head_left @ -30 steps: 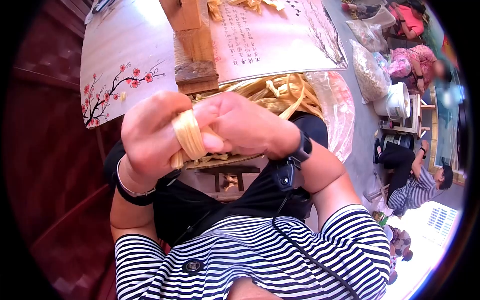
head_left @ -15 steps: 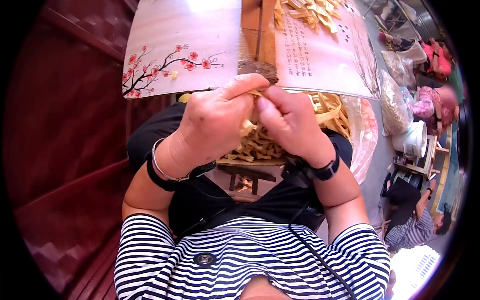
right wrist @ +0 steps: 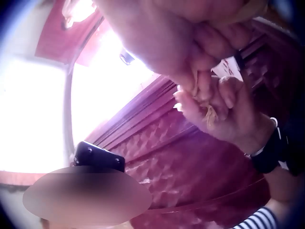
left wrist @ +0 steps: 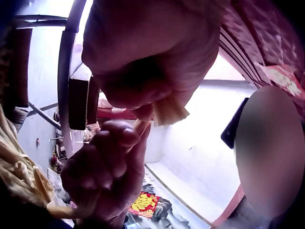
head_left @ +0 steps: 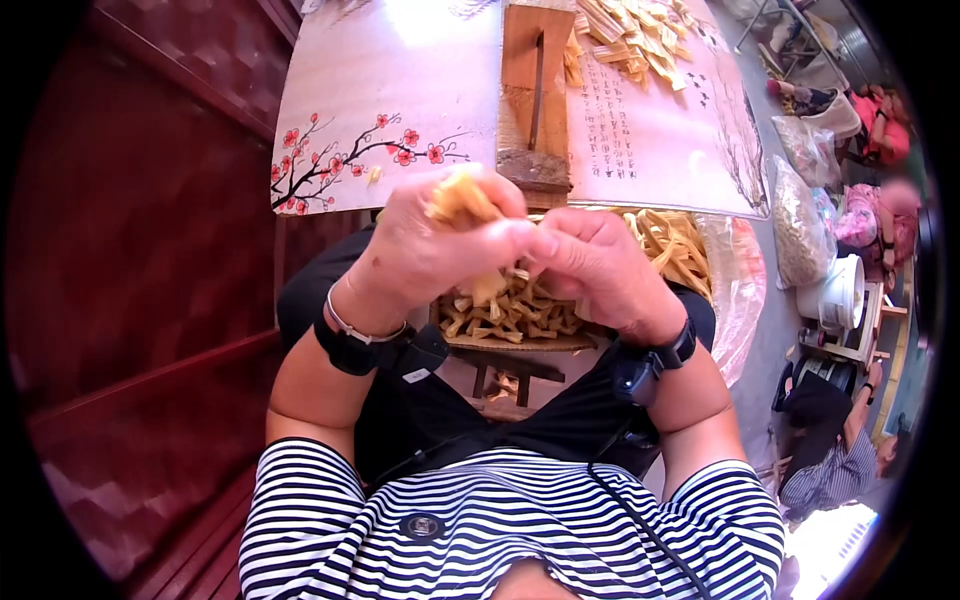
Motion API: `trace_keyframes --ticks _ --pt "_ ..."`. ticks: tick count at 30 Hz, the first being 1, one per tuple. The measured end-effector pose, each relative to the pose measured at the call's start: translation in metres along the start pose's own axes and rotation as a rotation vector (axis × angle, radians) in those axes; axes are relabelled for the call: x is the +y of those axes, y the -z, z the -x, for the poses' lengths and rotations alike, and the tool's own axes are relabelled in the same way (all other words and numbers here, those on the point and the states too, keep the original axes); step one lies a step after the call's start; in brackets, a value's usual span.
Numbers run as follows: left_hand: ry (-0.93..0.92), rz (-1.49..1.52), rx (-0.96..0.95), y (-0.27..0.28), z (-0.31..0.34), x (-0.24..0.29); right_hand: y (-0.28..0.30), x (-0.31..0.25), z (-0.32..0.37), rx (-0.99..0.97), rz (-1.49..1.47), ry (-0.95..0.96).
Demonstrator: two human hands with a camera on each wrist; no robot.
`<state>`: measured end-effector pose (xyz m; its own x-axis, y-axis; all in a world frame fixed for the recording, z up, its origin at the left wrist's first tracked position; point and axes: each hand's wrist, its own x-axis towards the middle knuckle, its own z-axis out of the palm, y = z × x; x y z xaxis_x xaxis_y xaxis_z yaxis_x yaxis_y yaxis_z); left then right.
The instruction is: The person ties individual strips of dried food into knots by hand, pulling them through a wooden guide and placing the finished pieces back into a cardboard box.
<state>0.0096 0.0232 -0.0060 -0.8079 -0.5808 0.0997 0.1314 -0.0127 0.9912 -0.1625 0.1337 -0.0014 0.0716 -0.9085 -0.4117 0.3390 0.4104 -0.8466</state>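
Note:
My left hand (head_left: 415, 255) grips a folded, pale yellow flat strip (head_left: 462, 197), whose bunched end sticks up past the curled fingers. My right hand (head_left: 610, 270) meets it at the fingertips and pinches a thin part of the same strip, drawn between both hands in the left wrist view. There, a cut-looking flat end of the strip (left wrist: 170, 112) pokes out under the left hand. Below the hands, many short yellow knotted pieces (head_left: 510, 318) fill a shallow container. Long loose yellow strips (head_left: 672, 250) lie just right of my right hand.
Ahead stands a table (head_left: 420, 100) with printed blossoms and writing. On it are a wooden block (head_left: 535, 185) with a dark metal bar and a heap of yellow pieces (head_left: 640, 45). Plastic bags (head_left: 800, 225), a white bucket (head_left: 835, 290) and seated people are at the right.
The hands first held a strip wrapped around the left fingers, then came together above the container. Now the bunched end shows over the left hand. The view has shifted too.

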Motion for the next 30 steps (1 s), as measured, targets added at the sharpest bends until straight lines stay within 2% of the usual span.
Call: trace_keyframes --ticks 2,3,6,10,11,14,15,17,18,19,20,22,23,26,27,28,29,30 --pt "0.11 0.096 0.115 0.005 0.002 -0.005 0.004 -0.009 0.005 0.141 0.033 0.055" --pt "0.004 0.119 0.146 0.005 0.0 -0.008 0.011 -0.011 0.005 0.164 0.107 0.094" --pt "-0.063 0.021 0.37 0.003 -0.016 -0.008 0.013 -0.014 -0.004 0.386 0.397 0.433" --pt "0.018 -0.278 0.402 0.008 -0.042 -0.009 0.029 -0.018 -0.039 0.743 0.917 0.723" --pt "-0.127 -0.464 0.435 0.009 -0.048 -0.022 0.035 -0.02 -0.047 0.798 0.986 0.7" --pt "-0.099 -0.489 0.543 0.015 -0.049 -0.036 0.056 -0.014 -0.059 0.934 1.118 0.64" --pt "-0.161 -0.625 0.567 0.017 -0.044 -0.032 0.057 -0.012 -0.054 0.886 0.997 0.717" --pt "-0.296 -0.522 0.545 0.02 -0.034 -0.036 0.048 -0.004 -0.049 0.725 0.688 0.909" --pt "-0.361 -0.471 0.531 0.02 -0.03 -0.036 0.036 -0.002 -0.041 0.663 0.736 0.963" --pt "-0.485 -0.426 0.494 0.013 -0.026 -0.03 0.023 -0.001 -0.031 0.584 0.793 0.985" --pt "-0.419 -0.357 0.446 0.002 -0.018 -0.024 0.012 -0.001 -0.024 0.504 0.846 1.006" --pt "-0.311 -0.221 0.353 -0.017 -0.004 -0.011 0.0 -0.002 -0.026 0.329 1.016 1.263" --pt "-0.251 -0.21 0.238 -0.016 -0.002 -0.009 -0.005 -0.005 -0.028 0.234 1.085 1.382" --pt "0.146 -0.004 -0.038 -0.022 0.006 -0.024 -0.005 -0.016 -0.016 0.044 1.034 1.374" --pt "0.262 -0.329 -0.3 -0.023 0.0 0.002 0.002 -0.018 -0.014 0.083 1.018 1.361" --pt "0.166 -0.317 -0.374 -0.026 0.004 0.006 0.011 -0.019 -0.014 0.124 1.001 1.346" --pt "0.186 -0.067 -0.527 -0.024 0.006 0.003 0.019 -0.014 -0.015 0.224 0.978 1.354" --pt "0.199 0.185 -0.67 -0.019 0.007 0.0 0.018 -0.01 -0.014 0.3 0.91 1.275"
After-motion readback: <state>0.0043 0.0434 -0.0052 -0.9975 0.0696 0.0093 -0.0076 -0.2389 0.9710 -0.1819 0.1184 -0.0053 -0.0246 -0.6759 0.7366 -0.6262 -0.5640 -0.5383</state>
